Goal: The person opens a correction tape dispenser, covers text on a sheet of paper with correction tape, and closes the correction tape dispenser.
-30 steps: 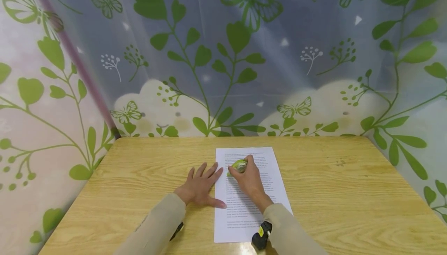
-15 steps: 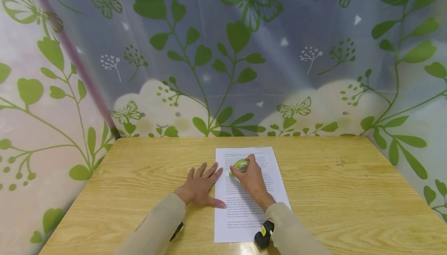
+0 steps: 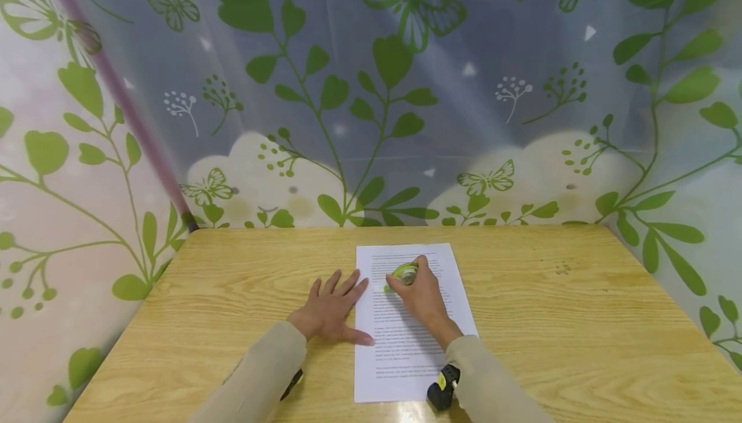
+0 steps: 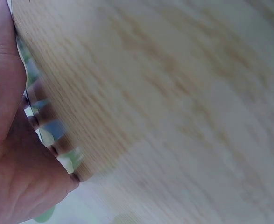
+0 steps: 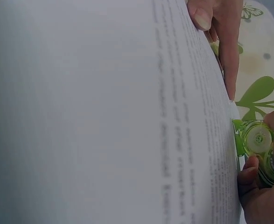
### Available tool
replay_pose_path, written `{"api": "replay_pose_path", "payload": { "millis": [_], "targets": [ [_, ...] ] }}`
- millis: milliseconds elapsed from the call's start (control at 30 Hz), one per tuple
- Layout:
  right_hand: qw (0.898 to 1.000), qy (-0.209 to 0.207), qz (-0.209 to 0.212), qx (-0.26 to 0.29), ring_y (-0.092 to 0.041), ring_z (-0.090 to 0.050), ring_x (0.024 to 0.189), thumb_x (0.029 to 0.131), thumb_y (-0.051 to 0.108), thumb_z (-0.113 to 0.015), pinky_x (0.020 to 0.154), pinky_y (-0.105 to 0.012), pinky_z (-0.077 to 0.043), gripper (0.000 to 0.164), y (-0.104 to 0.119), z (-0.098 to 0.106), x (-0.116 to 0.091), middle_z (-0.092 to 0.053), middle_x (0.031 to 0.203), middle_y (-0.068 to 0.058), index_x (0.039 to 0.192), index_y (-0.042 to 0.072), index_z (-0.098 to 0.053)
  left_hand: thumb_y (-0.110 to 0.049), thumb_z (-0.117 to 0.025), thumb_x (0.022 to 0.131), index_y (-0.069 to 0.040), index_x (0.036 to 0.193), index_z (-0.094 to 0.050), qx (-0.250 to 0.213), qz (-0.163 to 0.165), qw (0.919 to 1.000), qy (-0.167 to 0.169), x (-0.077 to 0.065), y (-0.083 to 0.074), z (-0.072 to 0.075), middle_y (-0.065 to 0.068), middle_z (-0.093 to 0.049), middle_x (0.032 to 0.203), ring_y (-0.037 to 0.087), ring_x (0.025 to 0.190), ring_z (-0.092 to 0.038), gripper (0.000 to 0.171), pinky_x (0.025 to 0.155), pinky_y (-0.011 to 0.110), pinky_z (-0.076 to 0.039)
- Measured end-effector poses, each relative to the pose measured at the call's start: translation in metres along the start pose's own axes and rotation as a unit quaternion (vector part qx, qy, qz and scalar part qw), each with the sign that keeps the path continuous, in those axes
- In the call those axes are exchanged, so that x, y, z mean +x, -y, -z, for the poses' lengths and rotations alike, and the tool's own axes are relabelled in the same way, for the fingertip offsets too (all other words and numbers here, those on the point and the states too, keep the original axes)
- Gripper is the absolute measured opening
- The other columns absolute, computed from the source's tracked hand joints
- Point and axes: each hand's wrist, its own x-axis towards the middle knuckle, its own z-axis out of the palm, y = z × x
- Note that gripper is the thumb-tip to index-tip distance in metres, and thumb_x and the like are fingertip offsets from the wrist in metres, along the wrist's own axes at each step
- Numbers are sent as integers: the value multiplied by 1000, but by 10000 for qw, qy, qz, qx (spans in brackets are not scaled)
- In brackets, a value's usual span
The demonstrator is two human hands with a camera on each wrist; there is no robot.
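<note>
A printed sheet of paper [image 3: 382,387] lies flat on the wooden table, covered with lines of text. My right hand [image 3: 426,300] pinches a green see-through correction tape [image 3: 408,274] between thumb and fingers. In the right wrist view, the correction tape [image 5: 258,140] shows its round reel, and its green tip meets the paper. My left hand [image 3: 330,310] rests spread at the sheet's left edge, with the thumb and some fingertips on or beside the paper. The left wrist view shows part of the left hand [image 4: 24,168] against the table.
The wooden table [image 3: 551,320] stretches out on both sides of the sheet. Behind its far edge hangs a curtain [image 3: 464,120] printed with leaves and butterflies. Black wrist devices, such as the right one [image 3: 443,387], sit under the sleeves.
My right hand has slid a little to the right across the text with the correction tape in it. The left hand and the sheet stay in place.
</note>
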Motion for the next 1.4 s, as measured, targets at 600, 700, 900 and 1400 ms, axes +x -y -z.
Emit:
{"api": "replay_pose_path", "payload": {
  "millis": [600, 700, 900, 1400],
  "targets": [
    [10000, -2, 23, -85, -18, -56, 71, 85, 30, -73, 62, -32, -47, 47, -6, 12, 0, -57, 87, -9, 107, 5, -40, -82, -54, 70, -22, 155, -15, 7, 47, 10000, 28, -2, -2, 2, 2, -6, 160, 37, 143, -3, 111, 107, 62, -8],
    [9999, 0, 16, -104, -18, -56, 71, 85, 31, -73, 63, -32, -47, 46, -7, 13, 0, -57, 87, -8, 107, 6, -40, -81, -55, 70, -21, 155, -16, -2, 30, 10000, 10, -3, -2, 3, 3, -7, 160, 37, 143, -4, 110, 107, 63, -9],
    [9999, 23, 49, -98, -17, -56, 71, 86, 31, -72, 62, -31, -47, 45, -8, 16, 0, -57, 88, -8, 106, 6, -40, -80, -55, 71, -21, 155, -16, 7, 4, 10000, 23, -3, -3, 4, 3, -8, 160, 38, 143, -4, 110, 107, 63, -9],
    [9999, 26, -14, -152, -17, -56, 71, 86, 32, -73, 62, -31, -47, 46, -10, 19, 1, -58, 87, -8, 107, 6, -41, -81, -54, 70, -22, 155, -16, 63, 69, 9999, 45, -2, -3, 4, 2, -7, 160, 37, 143, -3, 110, 107, 62, -9]
  ]
}}
